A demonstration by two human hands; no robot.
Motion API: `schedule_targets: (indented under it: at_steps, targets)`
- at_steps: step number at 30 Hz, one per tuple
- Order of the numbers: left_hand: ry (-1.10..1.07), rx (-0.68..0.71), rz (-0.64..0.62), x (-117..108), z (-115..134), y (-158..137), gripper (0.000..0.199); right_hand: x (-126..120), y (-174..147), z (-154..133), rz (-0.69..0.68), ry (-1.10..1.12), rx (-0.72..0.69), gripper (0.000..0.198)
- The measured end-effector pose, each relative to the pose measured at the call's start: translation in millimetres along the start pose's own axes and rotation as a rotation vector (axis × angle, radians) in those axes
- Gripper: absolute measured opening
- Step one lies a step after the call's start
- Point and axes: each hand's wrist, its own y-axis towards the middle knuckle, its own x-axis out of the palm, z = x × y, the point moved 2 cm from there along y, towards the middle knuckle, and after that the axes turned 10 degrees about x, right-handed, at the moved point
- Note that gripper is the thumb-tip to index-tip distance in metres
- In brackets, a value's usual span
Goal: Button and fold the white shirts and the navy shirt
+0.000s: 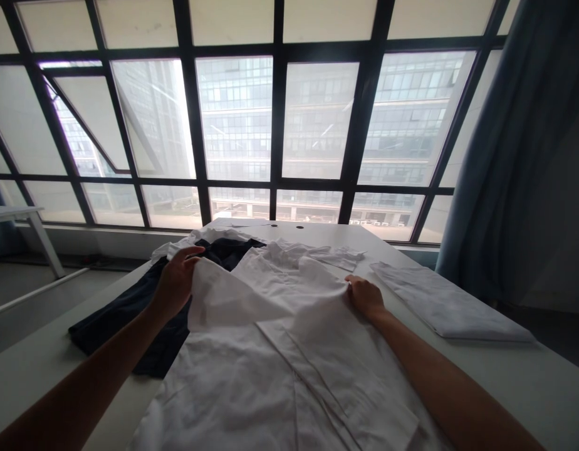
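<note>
left hand (174, 283), right hand (366, 298) pinching wrinkled white cloth garment (242, 376) | garment draping over smooth white table (31, 376) | rumpled dark-blue fabric (120, 319) lying left | flat, folded white cloth (453, 304) lying right

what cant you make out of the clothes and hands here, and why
All in the head view:
White garment: near end cut off by the bottom edge.
Dark garment: partly hidden by the white garment, and by the left hand and arm.
Right hand: some fingertips hidden by the cloth or the hand itself.
</note>
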Motion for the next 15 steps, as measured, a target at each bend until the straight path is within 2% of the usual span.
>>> schedule_targets:
  at_steps: [2,3,4,5,6,9,12,14,15]
  targets:
    - [0.077,-0.041,0.219,-18.3,-10.0,11.0,0.048,-0.7,0.1,-0.6,0.011,-0.008,-0.016,0.030]
    - [0.147,-0.066,0.279,-27.9,-15.9,15.6,0.046,-1.0,0.1,-0.9,0.015,-0.010,-0.023,0.030]
    - [0.232,-0.087,0.287,-36.6,-22.1,19.1,0.044,-1.3,0.0,-1.2,0.019,-0.010,-0.028,0.030]
    - [0.323,-0.104,0.245,-43.5,-28.2,21.5,0.044,-1.6,-0.1,-1.4,0.023,-0.006,-0.029,0.031]
    - [0.409,-0.113,0.156,-48.3,-34.2,22.6,0.045,-1.7,-0.2,-1.5,0.027,0.001,-0.029,0.031]
    - [0.571,-0.110,-0.248,-49.8,-49.3,16.7,0.044,-0.5,0.0,-1.7,0.031,0.020,-0.046,0.035]
    - [0.630,-0.020,-0.636,-41.7,-57.1,3.7,0.050,2.0,0.3,-2.3,0.026,0.016,-0.114,0.039]
    - [0.720,0.062,-0.799,-37.4,-60.9,-3.1,0.067,2.1,0.0,-3.6,0.041,0.024,-0.189,0.042]
    - [0.784,0.103,-0.838,-36.0,-63.2,-4.9,0.075,1.2,-0.4,-4.4,0.053,0.034,-0.231,0.043]
